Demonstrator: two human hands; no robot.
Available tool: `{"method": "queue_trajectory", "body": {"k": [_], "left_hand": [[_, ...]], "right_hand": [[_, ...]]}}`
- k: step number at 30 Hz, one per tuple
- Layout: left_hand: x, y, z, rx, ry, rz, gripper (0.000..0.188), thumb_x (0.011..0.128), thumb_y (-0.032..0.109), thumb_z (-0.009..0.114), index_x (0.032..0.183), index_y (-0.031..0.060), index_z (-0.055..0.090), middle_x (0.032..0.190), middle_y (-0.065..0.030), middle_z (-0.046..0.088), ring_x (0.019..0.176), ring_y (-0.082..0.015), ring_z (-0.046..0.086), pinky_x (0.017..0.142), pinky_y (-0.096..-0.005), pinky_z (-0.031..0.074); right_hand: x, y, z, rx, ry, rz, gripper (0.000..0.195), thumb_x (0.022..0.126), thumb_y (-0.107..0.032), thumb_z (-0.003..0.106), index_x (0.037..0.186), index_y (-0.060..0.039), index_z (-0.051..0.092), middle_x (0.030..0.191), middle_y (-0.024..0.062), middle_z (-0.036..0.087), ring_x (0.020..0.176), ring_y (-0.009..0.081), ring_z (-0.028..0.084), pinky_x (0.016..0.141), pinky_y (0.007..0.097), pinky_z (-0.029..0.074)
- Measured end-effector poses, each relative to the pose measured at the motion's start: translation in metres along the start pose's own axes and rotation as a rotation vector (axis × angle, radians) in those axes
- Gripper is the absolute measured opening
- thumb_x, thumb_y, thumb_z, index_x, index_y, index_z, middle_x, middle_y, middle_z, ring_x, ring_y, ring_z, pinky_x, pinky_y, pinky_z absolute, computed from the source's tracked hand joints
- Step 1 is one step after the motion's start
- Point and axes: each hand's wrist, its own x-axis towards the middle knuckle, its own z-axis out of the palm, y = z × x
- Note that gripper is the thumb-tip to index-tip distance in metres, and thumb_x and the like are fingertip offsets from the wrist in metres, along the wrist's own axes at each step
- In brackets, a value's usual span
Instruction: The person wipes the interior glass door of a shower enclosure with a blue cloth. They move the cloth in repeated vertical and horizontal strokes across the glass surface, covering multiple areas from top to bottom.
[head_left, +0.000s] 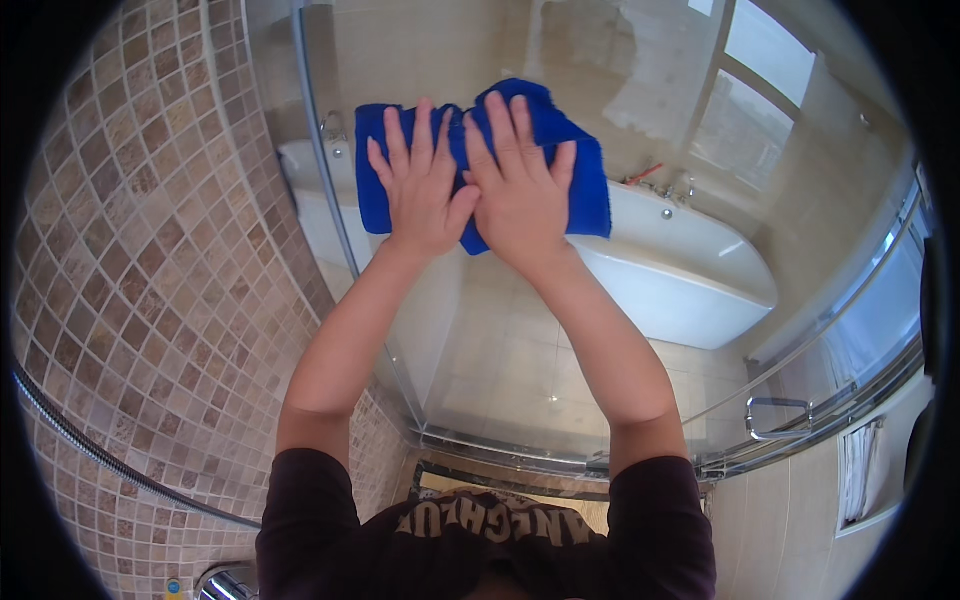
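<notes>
A blue cloth (589, 184) is spread against the clear glass shower panel (510, 315) in front of me. My left hand (420, 187) holds the left part of it to the glass, palm flat and fingers spread. Pressed on the cloth just to the right is my right hand (521, 172), its fingers also apart. The thumb of the left hand touches or nearly touches the right hand. Around the upper right, the cloth's edge is folded and uneven.
Mosaic tile wall (150, 262) rises at left, with a metal shower hose (112, 457) along it. Beyond the glass stands a white bathtub (667, 285). A metal door handle (780, 420) is at right, and a metal frame post (322, 142) runs left of the cloth.
</notes>
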Motion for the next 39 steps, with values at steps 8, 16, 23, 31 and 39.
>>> {"method": "queue_trajectory", "body": {"k": [8,16,23,31,39], "left_hand": [[0.048,0.111,0.044,0.035,-0.099,0.171,0.065,0.082,0.050,0.028,0.123,-0.0003,0.036,0.136,-0.0183,0.020,0.125,-0.0410,0.009,0.092,-0.0571,-0.001],[0.073,0.238,0.109,-0.095,-0.066,0.332,0.059,0.073,0.045,0.049,0.118,0.0063,0.046,0.135,-0.0126,0.026,0.124,-0.0355,0.018,0.094,-0.0551,0.007],[0.078,0.304,0.149,-0.256,-0.043,0.379,0.059,0.071,0.046,0.053,0.114,0.0055,0.050,0.134,-0.0120,0.028,0.125,-0.0326,0.018,0.096,-0.0533,0.008],[0.077,0.269,0.126,-0.167,-0.023,0.375,0.057,0.073,0.046,0.049,0.114,0.0064,0.050,0.134,-0.0110,0.029,0.126,-0.0299,0.018,0.099,-0.0488,0.003],[0.069,0.162,0.067,-0.054,-0.065,0.326,0.059,0.076,0.049,0.042,0.117,0.0069,0.048,0.134,-0.0097,0.029,0.126,-0.0295,0.019,0.099,-0.0481,0.004]], "right_hand": [[-0.025,0.096,-0.076,-0.104,0.057,0.117,0.042,0.073,-0.021,0.051,0.113,-0.0094,0.050,0.129,0.0122,0.038,0.120,0.0264,0.034,0.095,0.0480,0.007],[-0.080,0.206,-0.158,-0.284,0.090,0.145,0.042,0.084,-0.024,0.041,0.118,-0.0010,0.043,0.129,0.0180,0.035,0.123,0.0332,0.026,0.097,0.0448,0.010],[-0.118,0.262,-0.195,-0.329,0.089,0.202,0.046,0.085,-0.025,0.039,0.126,-0.0050,0.035,0.134,0.0180,0.026,0.125,0.0367,0.019,0.096,0.0506,0.009],[-0.094,0.221,-0.168,-0.258,0.146,0.324,0.047,0.084,-0.024,0.042,0.127,-0.0054,0.034,0.135,0.0174,0.024,0.127,0.0355,0.015,0.096,0.0510,0.007],[-0.046,0.135,-0.105,-0.202,0.105,0.246,0.046,0.080,-0.019,0.046,0.121,-0.0012,0.040,0.134,0.0191,0.026,0.125,0.0367,0.019,0.095,0.0508,0.008]]}}
